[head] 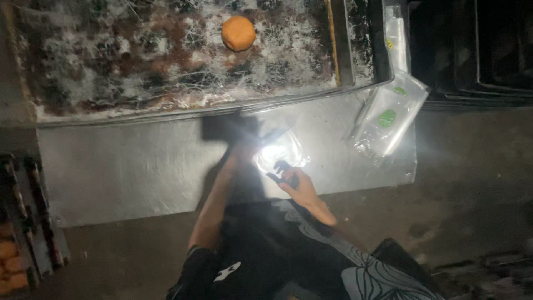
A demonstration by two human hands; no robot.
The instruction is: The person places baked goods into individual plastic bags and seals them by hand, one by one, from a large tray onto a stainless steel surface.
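Both hands meet over the near edge of the dull grey metal bench (pixel 139 166). Right hand (pixel 297 186) has its fingers closed on a clear, shiny plastic bag (pixel 279 153); left hand (pixel 244 149) is in shadow beside the bag, and its fingers I cannot tell. Clear bags with round green labels (pixel 388 115) lie at the bench's far right corner. One round orange ball (pixel 239 33) sits on the plastic-covered tray (pixel 111 61) behind.

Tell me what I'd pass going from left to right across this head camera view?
Dark crate of orange round pieces → round orange ball on the floured tray → clear plastic bag held by both hands → stack of clear plastic bags with green stickers.
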